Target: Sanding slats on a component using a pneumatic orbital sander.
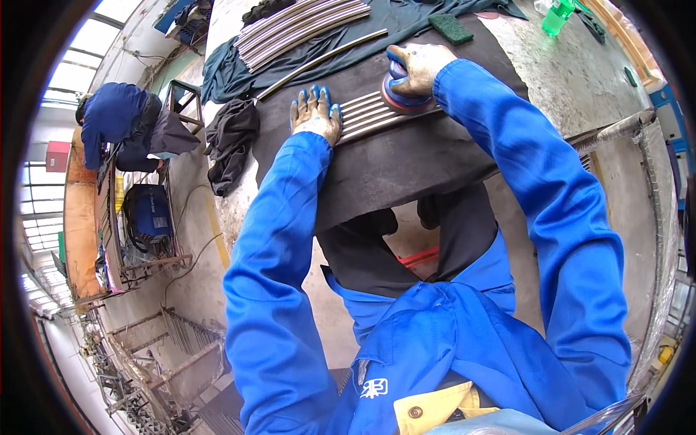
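Observation:
Several thin metal rods (pixel 360 116) lie side by side on a black mat (pixel 406 167) at the near side of the worktable. My left hand (pixel 317 117), in a worn glove with blue fingertips, lies flat over their left ends, fingers spread. Toward their right end, my gloved right hand (pixel 420 67) is closed around a round blue sander (pixel 397 81), whose reddish-edged disc rests on the rods. My palm and fingers partly hide the sander's body. Behind my hands, a single longer rod (pixel 322 62) lies slantwise.
A bundle of rods (pixel 301 30) rests on dark green cloth (pixel 221 76) at the back. A green scouring pad (pixel 451 29) and green bottle (pixel 557 18) stand far right. Black cloth (pixel 232 141) lies at left. A co-worker (pixel 119 123) bends over another bench near a blue machine (pixel 148 212).

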`<move>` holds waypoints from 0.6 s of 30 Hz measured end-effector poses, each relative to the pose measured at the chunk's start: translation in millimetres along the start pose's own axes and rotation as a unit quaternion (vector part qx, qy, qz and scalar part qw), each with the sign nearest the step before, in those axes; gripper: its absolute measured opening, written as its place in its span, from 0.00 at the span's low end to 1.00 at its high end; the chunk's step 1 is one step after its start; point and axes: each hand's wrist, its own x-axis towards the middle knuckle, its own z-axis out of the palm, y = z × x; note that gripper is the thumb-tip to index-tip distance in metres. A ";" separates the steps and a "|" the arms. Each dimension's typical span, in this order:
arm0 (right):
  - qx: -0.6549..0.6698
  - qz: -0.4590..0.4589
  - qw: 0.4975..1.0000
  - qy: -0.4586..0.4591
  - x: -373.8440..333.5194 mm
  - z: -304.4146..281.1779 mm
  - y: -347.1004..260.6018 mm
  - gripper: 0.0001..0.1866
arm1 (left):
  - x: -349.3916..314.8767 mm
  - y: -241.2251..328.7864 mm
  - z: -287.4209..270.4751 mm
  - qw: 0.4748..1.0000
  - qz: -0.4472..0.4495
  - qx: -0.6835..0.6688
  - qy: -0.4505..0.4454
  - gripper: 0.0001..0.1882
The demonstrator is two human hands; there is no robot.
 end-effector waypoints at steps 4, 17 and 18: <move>0.003 -0.001 1.000 -0.001 2.9 -1.0 -1.9 0.32 | 4.4 -1.9 -1.0 1.000 0.000 -0.003 -0.006 0.33; 0.019 -0.009 1.000 -0.024 -25.2 -4.5 0.0 0.38 | -30.6 4.0 1.3 1.000 0.022 -0.002 -0.001 0.34; 0.013 -0.012 1.000 -0.017 -28.7 -1.8 1.6 0.38 | -34.9 5.4 1.3 1.000 0.025 0.011 -0.001 0.34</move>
